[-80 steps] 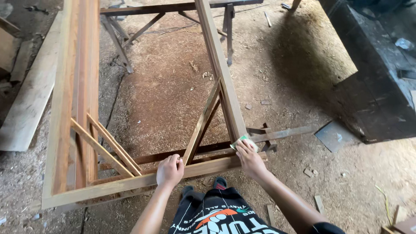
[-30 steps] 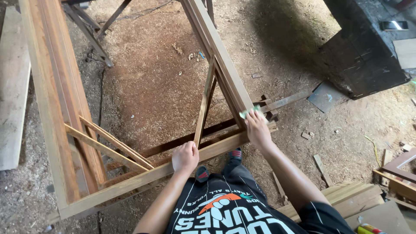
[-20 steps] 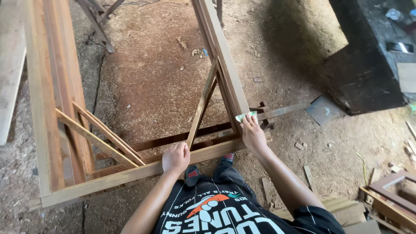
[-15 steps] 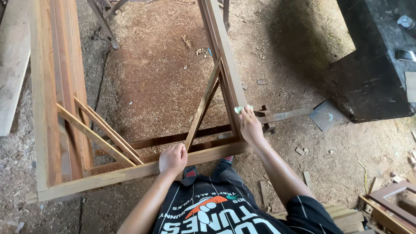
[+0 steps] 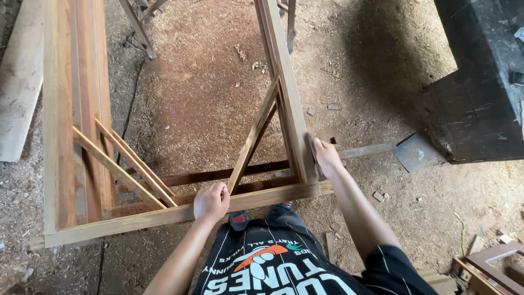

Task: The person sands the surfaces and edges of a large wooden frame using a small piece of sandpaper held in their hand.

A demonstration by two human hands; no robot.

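I see wooden frame [image 5: 164,216] lying flat over sawdust floor [image 5: 207,98], near rail just before me. Left hand [image 5: 212,201] fingers curled round near rail. Right hand [image 5: 326,157] fingers pressed flat on right rail's outer face; pad beneath, if any, hidden. I judge: brace left, stroke along grain, even pressure.

soft daylight, sharp focus; deep shadow upper right, slight wide-angle bending at edges.

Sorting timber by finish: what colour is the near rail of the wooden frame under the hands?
Pale yellowish-tan bare wood near rail, clearest in the head view.
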